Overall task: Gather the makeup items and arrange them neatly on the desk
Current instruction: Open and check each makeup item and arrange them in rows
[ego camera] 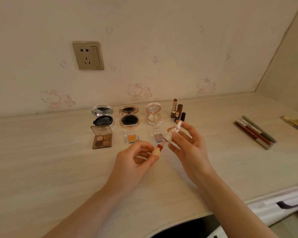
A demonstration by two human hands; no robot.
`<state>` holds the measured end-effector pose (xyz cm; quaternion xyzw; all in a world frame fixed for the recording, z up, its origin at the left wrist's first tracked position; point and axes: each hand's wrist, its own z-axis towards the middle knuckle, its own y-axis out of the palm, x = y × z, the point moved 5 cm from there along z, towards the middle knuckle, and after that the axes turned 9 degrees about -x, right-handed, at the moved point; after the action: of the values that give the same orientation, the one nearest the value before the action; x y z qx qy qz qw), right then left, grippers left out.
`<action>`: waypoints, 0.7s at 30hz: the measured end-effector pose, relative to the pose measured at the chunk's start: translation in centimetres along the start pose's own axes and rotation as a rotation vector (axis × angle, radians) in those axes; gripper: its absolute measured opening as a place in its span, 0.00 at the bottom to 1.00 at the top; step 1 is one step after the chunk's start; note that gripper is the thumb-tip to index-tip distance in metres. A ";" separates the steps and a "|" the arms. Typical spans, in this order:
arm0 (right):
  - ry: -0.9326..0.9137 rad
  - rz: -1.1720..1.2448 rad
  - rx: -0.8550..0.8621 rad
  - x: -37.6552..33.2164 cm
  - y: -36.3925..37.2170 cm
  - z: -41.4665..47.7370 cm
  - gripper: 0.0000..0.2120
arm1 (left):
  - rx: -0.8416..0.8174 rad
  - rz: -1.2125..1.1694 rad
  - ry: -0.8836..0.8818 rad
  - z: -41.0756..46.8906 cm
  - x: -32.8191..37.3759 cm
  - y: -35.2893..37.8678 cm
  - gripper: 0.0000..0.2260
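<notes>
Above the desk (58,169), I have the left hand (132,162) pinching the little gloss bottle (157,150), whose open neck tilts up and to the right towards the other grip. The right hand (187,145) pinches the rabbit-topped cap (173,133) between thumb and fingertips, and its wand (164,143) slants down-left from that grip, its tip just at the bottle's mouth. Both long axes lie nearly on one diagonal, so I judge that closing needs only a short push along it.
</notes>
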<state>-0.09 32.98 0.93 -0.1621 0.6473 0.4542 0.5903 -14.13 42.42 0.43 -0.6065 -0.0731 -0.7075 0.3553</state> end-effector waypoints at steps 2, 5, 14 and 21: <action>0.048 -0.043 0.018 -0.1 -0.4 0.0 0.15 | 0.000 0.006 0.006 0.0 0.1 0.2 0.08; 0.111 -0.143 0.000 -0.7 -1.0 0.1 0.15 | -0.006 0.100 0.052 0.2 0.6 0.5 0.09; 0.231 -0.337 -0.016 -3.2 -3.9 0.8 0.14 | -0.057 0.217 0.202 0.8 2.2 3.5 0.08; 0.300 -0.352 0.069 -3.8 -6.0 1.3 0.16 | 0.005 0.213 0.280 1.4 3.0 6.4 0.08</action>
<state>6.20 29.54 2.16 -0.3180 0.7047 0.2927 0.5627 -9.22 37.20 1.40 -0.5053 0.0400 -0.7432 0.4367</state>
